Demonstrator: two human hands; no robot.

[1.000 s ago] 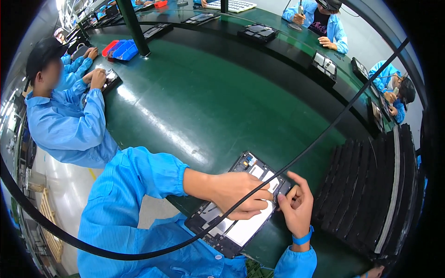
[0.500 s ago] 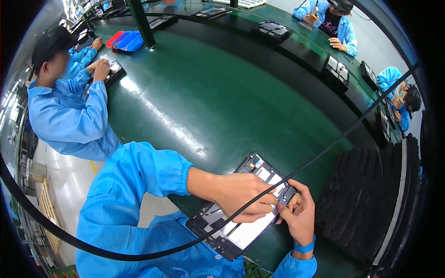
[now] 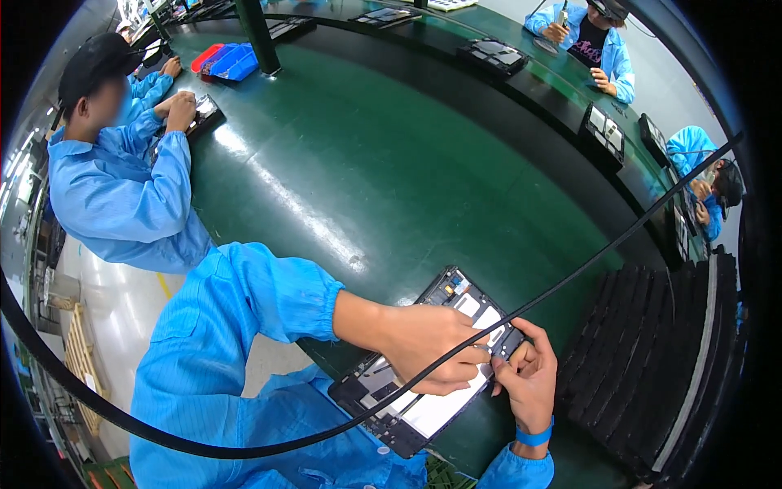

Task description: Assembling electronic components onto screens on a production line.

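Note:
An opened tablet (image 3: pixel 432 414) lies at a slant on the green bench before me, its dark frame, white panels and small boards exposed. My left hand (image 3: pixel 428 342) reaches across it, fingers closed and bent down near its right edge. Whatever those fingers pinch, if anything, is hidden behind them and the cable. At the tablet's right edge my right hand (image 3: pixel 529 383) is closed, thumb and fingers gripping the frame beside the left fingertips. A blue band (image 3: pixel 534 432) circles the right wrist.
A black cable (image 3: pixel 599 248) crosses the view in front of my hands. Black ribbed padding (image 3: pixel 627 350) stands at the right. Red and blue trays (image 3: pixel 232 63) sit by a green post. Further tablets (image 3: pixel 603 130) line the dark conveyor. Co-workers in blue (image 3: pixel 122 187) sit around the bench.
The view has shifted slightly. My left fingers have moved a little over the tablet's right edge; the right hand still grips the same spot.

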